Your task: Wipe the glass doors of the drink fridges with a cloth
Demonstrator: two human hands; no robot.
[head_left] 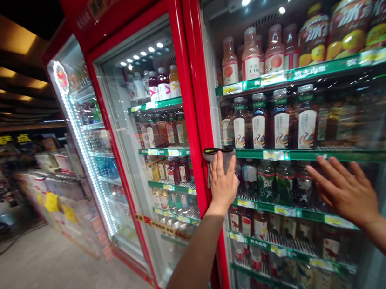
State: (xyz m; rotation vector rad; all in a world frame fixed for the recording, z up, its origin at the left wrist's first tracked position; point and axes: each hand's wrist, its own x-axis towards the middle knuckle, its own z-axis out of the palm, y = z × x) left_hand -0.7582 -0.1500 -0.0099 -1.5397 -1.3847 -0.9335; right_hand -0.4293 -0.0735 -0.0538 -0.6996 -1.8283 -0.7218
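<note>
My left hand [222, 178] presses a folded grey cloth [212, 157] with a dark top edge against the red door frame [201, 92] and the edge of the glass. Its fingers point up over the cloth. To the right, my right hand [348, 188] is spread, with nothing in it, at the glass door [359, 119] of the red fridge. Whether its fingertips touch the glass cannot be made out. Behind the glass, bottles with white labels [281, 126] stand on a green-edged shelf.
A second red-framed fridge [163, 129] with bottles stands left of the first, and a lit one [99, 142] beyond it. Farther left are stacked boxes [57, 184] with yellow tags along the grey floor [72, 281]. Large tea bottles [353, 17] fill the upper right shelf.
</note>
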